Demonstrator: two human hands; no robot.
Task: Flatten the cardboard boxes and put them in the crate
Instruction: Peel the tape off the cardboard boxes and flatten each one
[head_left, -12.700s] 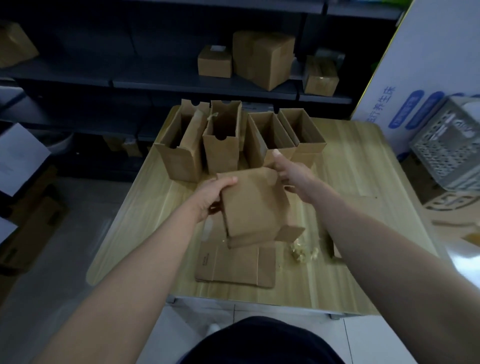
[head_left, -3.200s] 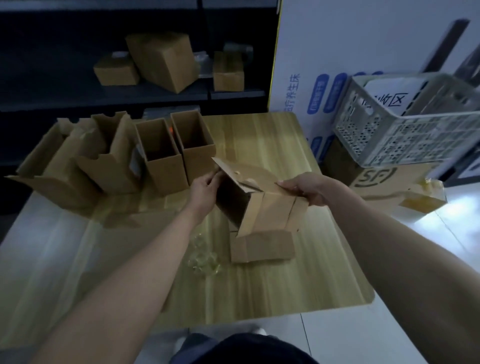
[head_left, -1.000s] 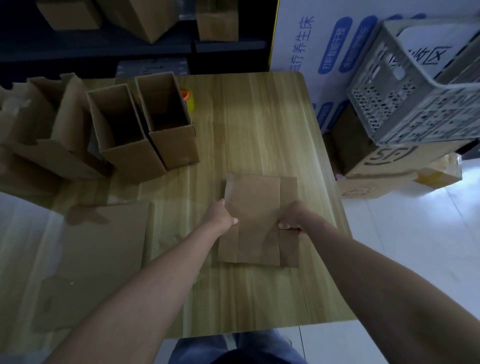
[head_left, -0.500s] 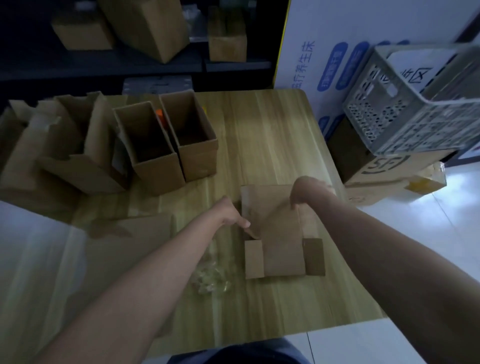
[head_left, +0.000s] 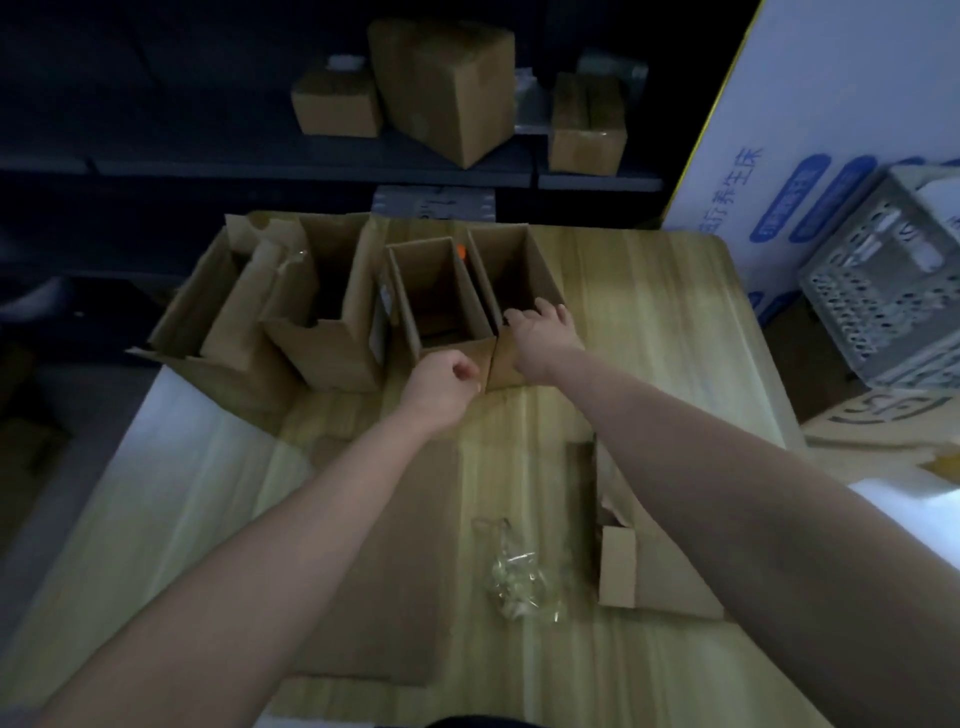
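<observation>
The right hand (head_left: 543, 335) rests spread fingers (head_left: 551, 313) on the rim of 1 open box (head_left: 511, 283). The left hand (head_left: 439, 389) hovers beside it over the desk (head_left: 649, 322), curled on nothing.

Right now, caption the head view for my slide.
Right hand reaches the rightmost upright box, left hand curled near its neighbour; flattened cardboard lies on the table.

Crate (head_left: 878, 317) partly beyond right edge (blurred)
</observation>
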